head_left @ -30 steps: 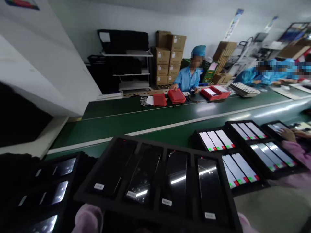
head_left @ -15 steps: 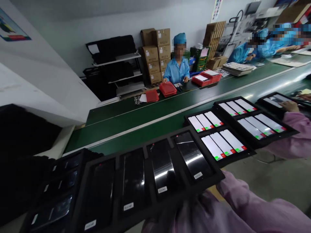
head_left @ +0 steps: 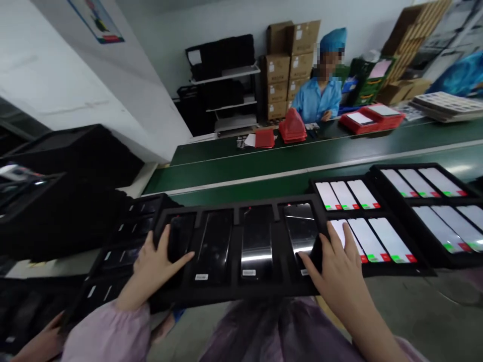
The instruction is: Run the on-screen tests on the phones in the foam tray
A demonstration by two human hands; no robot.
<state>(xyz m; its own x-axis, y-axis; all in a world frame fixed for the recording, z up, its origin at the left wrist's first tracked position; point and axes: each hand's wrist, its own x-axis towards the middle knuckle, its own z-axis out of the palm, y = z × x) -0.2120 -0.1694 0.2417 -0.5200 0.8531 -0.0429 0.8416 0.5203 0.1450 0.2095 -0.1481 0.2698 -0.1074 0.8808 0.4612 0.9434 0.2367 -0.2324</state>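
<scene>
A black foam tray lies in front of me, holding a row of dark-screened phones with small white labels. My left hand rests at its left end, fingers spread, the thumb reaching over the lower part of the leftmost phone. At the other end my right hand is also spread. Its thumb lies over the rightmost phone, while its fingers point toward the neighbouring tray of lit white-screened phones. My palms hide the tray's lower corners.
Another foam tray of phones sits at left, near black covered stacks. Someone else's hand shows at lower left. Across the green bench, a person in blue works beside red pouches. A further lit-phone tray lies right.
My view has swung left, so the scene sits further right. My hands, hidden earlier, now lie spread over both ends of the dark-phone tray. The other person's pink sleeve at far right has left view.
</scene>
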